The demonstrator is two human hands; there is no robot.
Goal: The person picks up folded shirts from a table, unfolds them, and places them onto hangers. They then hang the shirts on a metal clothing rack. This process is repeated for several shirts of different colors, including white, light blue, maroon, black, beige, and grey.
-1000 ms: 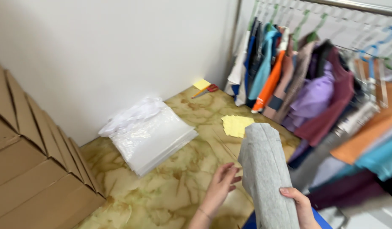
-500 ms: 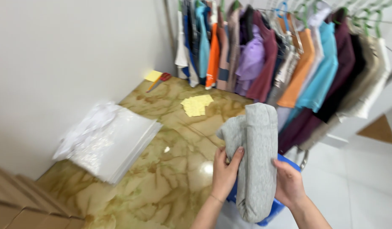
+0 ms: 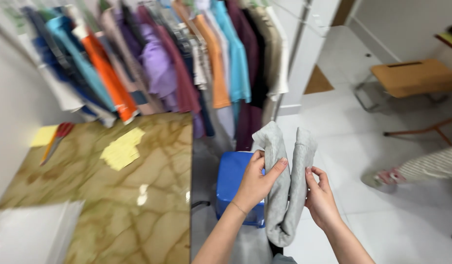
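Gripping folded grey garment (image 3: 284, 186), both hands: left hand (image 3: 255, 183), right hand (image 3: 321, 198).

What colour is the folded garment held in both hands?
Light grey garment, clearest in the head view.

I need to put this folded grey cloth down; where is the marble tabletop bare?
The table is bare between the yellow paper and the clear bags, and along its right edge. It is crowded at the far edge, under the hanging clothes, and near the scissors.

Folded garment (image 3: 284, 186) between both hands, stool (image 3: 233, 186) behind, table (image 3: 138, 205) left, clothes rack (image 3: 187, 58) beyond.
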